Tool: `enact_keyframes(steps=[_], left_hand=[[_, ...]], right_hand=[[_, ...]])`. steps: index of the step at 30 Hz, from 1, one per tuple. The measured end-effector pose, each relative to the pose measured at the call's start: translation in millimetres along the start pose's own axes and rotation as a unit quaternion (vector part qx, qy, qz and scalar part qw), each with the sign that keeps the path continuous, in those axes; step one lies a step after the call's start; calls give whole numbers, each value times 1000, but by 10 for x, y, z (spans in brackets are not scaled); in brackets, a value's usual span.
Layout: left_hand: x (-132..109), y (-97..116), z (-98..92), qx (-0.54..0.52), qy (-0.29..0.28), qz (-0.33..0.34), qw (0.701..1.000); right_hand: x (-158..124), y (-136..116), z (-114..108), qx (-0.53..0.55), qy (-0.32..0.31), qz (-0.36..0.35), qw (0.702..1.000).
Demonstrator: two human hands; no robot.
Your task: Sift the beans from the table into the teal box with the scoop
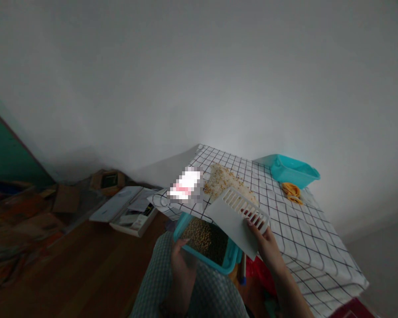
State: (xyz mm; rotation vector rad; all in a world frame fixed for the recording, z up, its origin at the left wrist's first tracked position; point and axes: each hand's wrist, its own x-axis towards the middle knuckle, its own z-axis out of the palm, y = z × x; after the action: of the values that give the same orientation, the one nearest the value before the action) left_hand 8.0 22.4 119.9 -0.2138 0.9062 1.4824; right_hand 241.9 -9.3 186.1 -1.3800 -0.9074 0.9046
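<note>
My left hand [182, 260] grips the near rim of a turquoise tray [230, 260] that holds dark and tan beans [207, 240], just off the table's edge above my lap. My right hand [267, 245] holds a white slotted plastic scoop [237, 216] tilted over the tray. Beyond the scoop a pile of pale grains [227, 183] lies on the checked tablecloth [305, 238].
A second turquoise tub [293, 170] stands at the table's far side with orange peel-like pieces [292, 192] beside it. A blurred-out bright object [185, 185] lies near the table's left corner. Boxes and papers [126, 210] lie on the wooden floor to the left.
</note>
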Motion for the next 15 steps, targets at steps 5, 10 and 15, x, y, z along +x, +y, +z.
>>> enact_keyframes(steps=[5, 10, 15], left_hand=[[26, -24, -37, 9, -20, 12, 1000], [54, -55, -73, 28, -35, 28, 999], [77, -31, -88, 38, -35, 33, 998]], right_hand=[[24, -37, -155, 21, 71, -24, 997], [49, -122, -95, 3, 51, -48, 998], [118, -229, 316, -7, -62, -66, 996]])
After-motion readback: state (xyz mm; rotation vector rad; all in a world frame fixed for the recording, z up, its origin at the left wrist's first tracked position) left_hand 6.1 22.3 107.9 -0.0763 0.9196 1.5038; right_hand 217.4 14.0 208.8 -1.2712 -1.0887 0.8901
